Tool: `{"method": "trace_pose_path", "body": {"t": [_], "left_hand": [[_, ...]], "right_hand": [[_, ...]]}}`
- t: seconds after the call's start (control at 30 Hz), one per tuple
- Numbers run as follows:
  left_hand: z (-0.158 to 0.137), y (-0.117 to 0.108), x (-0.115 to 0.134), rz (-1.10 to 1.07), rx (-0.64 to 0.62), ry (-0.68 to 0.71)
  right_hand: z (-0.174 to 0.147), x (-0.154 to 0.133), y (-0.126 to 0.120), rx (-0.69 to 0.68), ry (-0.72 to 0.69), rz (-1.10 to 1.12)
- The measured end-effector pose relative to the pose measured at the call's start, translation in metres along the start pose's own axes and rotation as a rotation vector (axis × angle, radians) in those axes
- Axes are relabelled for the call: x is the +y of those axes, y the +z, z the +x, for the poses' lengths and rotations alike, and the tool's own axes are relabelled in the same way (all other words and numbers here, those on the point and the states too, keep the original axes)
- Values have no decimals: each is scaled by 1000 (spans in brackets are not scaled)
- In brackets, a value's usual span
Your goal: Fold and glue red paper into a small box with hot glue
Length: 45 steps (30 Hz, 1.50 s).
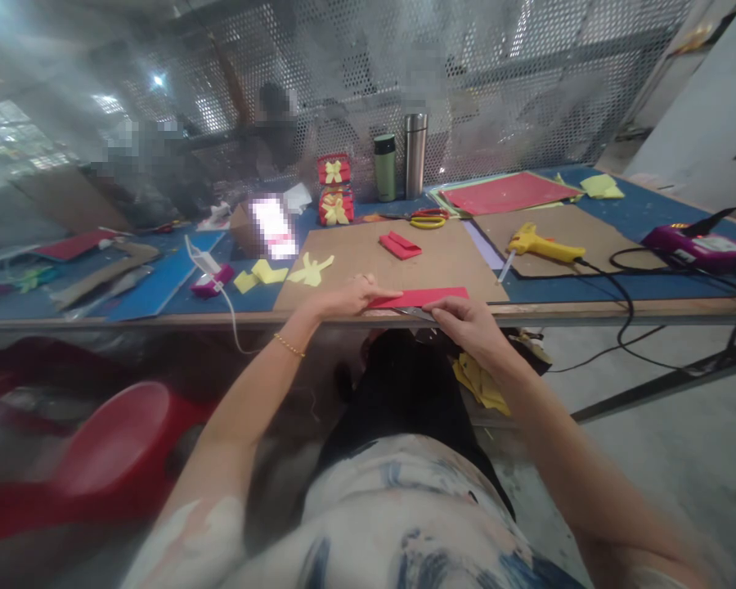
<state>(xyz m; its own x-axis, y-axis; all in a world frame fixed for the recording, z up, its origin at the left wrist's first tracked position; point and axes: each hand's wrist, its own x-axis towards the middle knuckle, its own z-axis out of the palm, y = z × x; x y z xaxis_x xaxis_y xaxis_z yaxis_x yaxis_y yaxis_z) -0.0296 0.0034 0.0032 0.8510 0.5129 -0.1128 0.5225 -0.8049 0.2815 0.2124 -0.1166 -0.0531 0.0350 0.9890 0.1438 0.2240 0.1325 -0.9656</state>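
A long strip of folded red paper (435, 296) lies along the near edge of the brown cardboard sheet (337, 254). My left hand (359, 296) holds its left end down, index finger stretched along it and the other fingers curled. In my right hand (466, 319) is a thin grey metal blade (412, 312), pinched against the strip's near edge; its handle is hidden in my fingers. Beyond the strip sits a smaller folded red paper piece (400, 245). To the left on the cardboard is a yellow paper bow (311, 268).
Red-handled scissors with yellow (428, 219) lie behind the cardboard. A yellow glue gun (545, 244) and its cable are at right. Two bottles stand behind: green (385, 168) and steel (415, 155). Red boxes with yellow bows (336, 206) are stacked beside them. A lit phone (274, 225) leans at left.
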Motion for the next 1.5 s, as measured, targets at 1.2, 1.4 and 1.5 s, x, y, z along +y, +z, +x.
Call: {"method": "trace_pose_path", "body": {"t": [1.2, 1.4, 1.5], "left_hand": [[-20, -18, -4, -39, -17, -70], [-21, -19, -12, -34, -54, -90], [-16, -17, -16, -19, -76, -78]], "right_hand": [[-2, -6, 10, -62, 58, 83], [2, -7, 18, -42, 72, 102], [4, -8, 23, -41, 65, 103]]}}
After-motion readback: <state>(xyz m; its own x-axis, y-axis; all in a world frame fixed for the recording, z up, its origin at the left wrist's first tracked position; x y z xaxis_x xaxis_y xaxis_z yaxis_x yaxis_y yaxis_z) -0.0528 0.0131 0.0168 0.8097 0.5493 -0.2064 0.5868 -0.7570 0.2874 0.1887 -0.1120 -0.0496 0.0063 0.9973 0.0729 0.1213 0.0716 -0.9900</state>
